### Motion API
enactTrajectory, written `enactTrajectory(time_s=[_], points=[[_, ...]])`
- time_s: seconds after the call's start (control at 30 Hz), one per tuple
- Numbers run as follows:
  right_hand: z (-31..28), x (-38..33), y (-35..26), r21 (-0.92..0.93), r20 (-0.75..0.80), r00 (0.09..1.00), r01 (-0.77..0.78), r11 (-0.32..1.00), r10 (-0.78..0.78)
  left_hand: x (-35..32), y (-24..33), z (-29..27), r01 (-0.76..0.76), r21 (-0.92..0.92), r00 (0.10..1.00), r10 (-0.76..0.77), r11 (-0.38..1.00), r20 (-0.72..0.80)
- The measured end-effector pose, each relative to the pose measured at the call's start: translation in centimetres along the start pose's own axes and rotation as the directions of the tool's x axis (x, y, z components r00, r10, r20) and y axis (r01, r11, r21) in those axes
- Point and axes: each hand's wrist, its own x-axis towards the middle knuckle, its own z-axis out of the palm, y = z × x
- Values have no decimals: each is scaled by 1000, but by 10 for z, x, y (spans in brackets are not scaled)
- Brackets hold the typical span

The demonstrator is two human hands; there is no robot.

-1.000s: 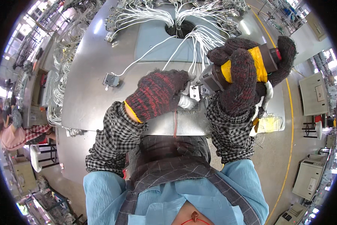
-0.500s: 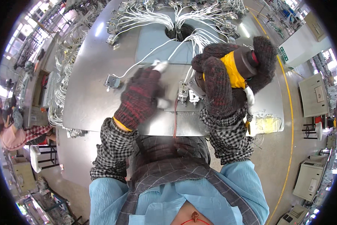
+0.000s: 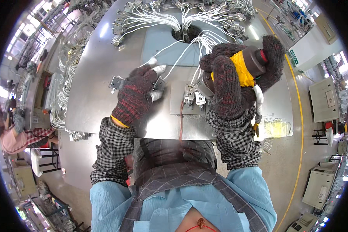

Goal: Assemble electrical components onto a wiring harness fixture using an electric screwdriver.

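Grey box [image 3: 116, 83] lies on the worktop [image 3: 89, 104]; beside it the left hand's [image 3: 134, 91] fingers pinch a cabled box [image 3: 158, 84]; rightward, the right hand's [image 3: 228, 91] fingers clasp a power tool [image 3: 242, 69], long axis slanting, nose down-left; beyond, a green sign [image 3: 293, 56], lettering too small.

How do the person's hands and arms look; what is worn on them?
The left hand and right hand wear dark knitted gloves flecked with red. The left glove shows a yellow cuff and white-covered fingertips. Lower sleeves are black-and-white checked, upper sleeves light blue.
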Motion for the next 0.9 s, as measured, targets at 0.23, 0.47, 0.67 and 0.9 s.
enactTrajectory(time_s=[0.23, 0.47, 0.67, 0.9], points=[[-5, 17, -1, 323, -101, 992, -39, 946, 75, 25, 16, 1, 343, -619, 925, -140, 707, 353], [-14, 22, -5, 169, -231, 972, 3, 986, 37, 39, 39, 14, 397, -707, 915, -309, 586, 258], [-19, 20, -2, -147, -265, 963, 15, 989, -54, 43, 62, 25, 68, -480, 995, -23, 874, 98], [-13, 21, -5, 343, -250, 958, -48, 938, 140, 34, 46, 13, 265, -379, 948, -168, 887, 270]])
